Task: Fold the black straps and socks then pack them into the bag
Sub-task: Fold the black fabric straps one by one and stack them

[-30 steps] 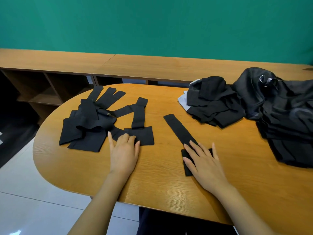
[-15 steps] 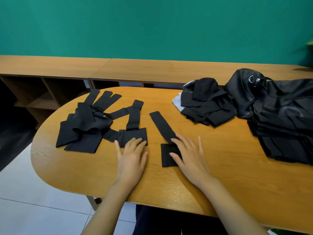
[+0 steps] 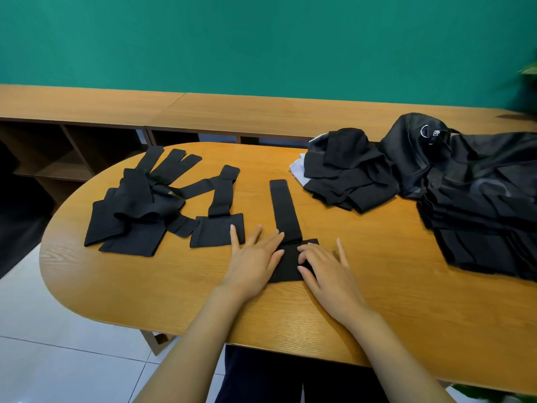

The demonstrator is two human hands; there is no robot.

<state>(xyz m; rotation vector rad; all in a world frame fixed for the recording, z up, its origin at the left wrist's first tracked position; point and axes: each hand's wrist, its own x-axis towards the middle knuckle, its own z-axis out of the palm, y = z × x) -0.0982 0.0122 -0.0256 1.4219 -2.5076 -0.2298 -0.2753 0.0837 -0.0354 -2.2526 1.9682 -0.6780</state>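
Note:
A black strap point(image 3: 283, 210) lies in the middle of the oval wooden table point(image 3: 377, 301), narrow part pointing away, wide end towards me. My left hand point(image 3: 254, 255) lies flat, fingers straight, fingertips on the wide end's left edge. My right hand point(image 3: 324, 264) has bent fingers and thumb pinching the wide end's right side. Another strap with a wide pad point(image 3: 216, 232) lies just left of my left hand. A loose heap of black straps point(image 3: 136, 210) covers the table's left part. Folded black socks point(image 3: 345, 175) are stacked at the back right, beside the black bag point(image 3: 479, 199).
A long wooden bench with open shelves point(image 3: 87, 112) runs behind the table along the green wall. White tiled floor point(image 3: 43, 359) shows to the left and below the table's front edge. A bit of white cloth point(image 3: 297, 167) pokes out under the sock stack.
The middle strap has slid left and turned to point straight away. My left hand left the padded strap and came to this one; my right hand's fingers bent onto its wide end.

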